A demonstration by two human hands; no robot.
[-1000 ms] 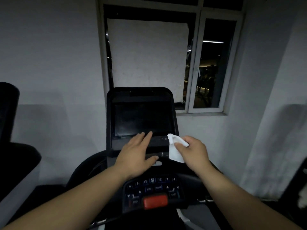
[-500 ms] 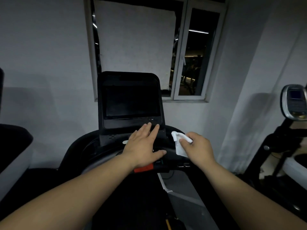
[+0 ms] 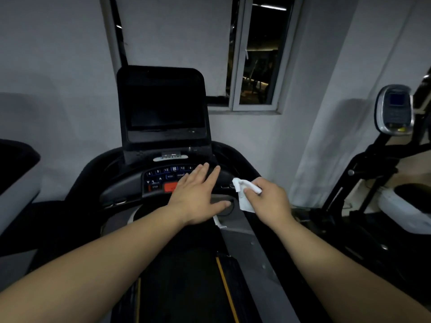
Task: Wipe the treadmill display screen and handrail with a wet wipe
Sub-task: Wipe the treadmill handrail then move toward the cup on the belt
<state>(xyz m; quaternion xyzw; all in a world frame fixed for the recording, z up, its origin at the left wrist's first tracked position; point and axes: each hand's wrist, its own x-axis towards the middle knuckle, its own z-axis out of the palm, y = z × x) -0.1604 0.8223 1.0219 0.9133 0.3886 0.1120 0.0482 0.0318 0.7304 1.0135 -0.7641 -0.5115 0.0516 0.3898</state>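
Holding: the right hand (image 3: pixel 268 201) pinches a white wet wipe (image 3: pixel 243 194) between thumb and fingers, the cloth crumpled at the top and hanging down below the grip.
Left hand (image 3: pixel 198 199): flat and spread, palm down, fingers reaching forward over the right part of the button panel (image 3: pixel 168 178); whether the palm touches the panel or only hovers above it is hard to tell in this dim light.
Wipe position: just right of the left hand's thumb, in front of the dark curved handrail (image 3: pixel 227 174) at the console's right side; it seems close to the rail, contact unclear.
Display screen (image 3: pixel 163 108): dark, upright above the button panel, well above both hands, neither hand on it.
Red stop button (image 3: pixel 170 187): partly covered by the left hand's knuckles side.
Treadmill belt (image 3: pixel 184 276): black, running down between the two forearms, with a yellow line along its right edge.
Surroundings: a window (image 3: pixel 254 54) in the grey wall behind the screen; another exercise machine (image 3: pixel 394 110) with a small console stands at far right.
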